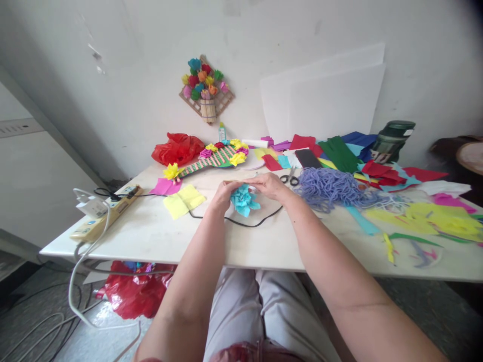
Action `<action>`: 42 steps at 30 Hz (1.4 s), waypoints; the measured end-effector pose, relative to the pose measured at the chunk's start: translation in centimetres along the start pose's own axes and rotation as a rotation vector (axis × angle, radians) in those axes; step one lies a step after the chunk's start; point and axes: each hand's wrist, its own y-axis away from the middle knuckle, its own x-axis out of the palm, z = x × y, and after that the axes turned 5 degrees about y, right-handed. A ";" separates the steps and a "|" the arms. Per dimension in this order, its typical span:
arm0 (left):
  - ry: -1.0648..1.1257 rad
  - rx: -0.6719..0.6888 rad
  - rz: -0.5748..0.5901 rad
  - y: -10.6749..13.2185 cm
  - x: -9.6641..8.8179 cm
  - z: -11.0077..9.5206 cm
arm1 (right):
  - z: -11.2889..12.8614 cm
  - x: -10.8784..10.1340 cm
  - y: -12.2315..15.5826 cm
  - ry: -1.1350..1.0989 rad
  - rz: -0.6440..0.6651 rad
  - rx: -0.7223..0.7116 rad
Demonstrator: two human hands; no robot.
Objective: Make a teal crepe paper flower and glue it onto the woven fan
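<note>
A light-blue crepe-paper flower (243, 200) sits between my two hands over the white table (158, 236). My left hand (223, 195) is closed on the flower's left side. My right hand (268, 185) pinches its top right edge with bent fingers. A black cable (241, 222) curves on the table just under the flower. A yellow paper square (183, 201) and a pink one (165, 187) lie to the left of my left hand.
Scissors (290, 177), a pile of lavender yarn (330, 188) and heaps of coloured paper (377, 171) fill the right side. A woven fan with paper flowers (217, 156), a red bag (177, 148) and a glue bottle (222, 132) stand behind. A power strip (107, 213) lies at the left edge.
</note>
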 end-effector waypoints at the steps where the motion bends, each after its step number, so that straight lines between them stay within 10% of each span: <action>1: -0.004 0.004 0.004 0.0 0.0 0.0 | 0.0 0.1 0.0 -0.021 -0.003 0.013; 12: -0.054 0.089 0.160 0.3 0.2 -0.3 | 0.3 0.3 0.0 -0.115 -0.040 0.133; 42: 0.030 0.053 0.086 -0.2 -0.2 0.3 | -0.1 0.9 -0.3 0.009 -0.186 -0.065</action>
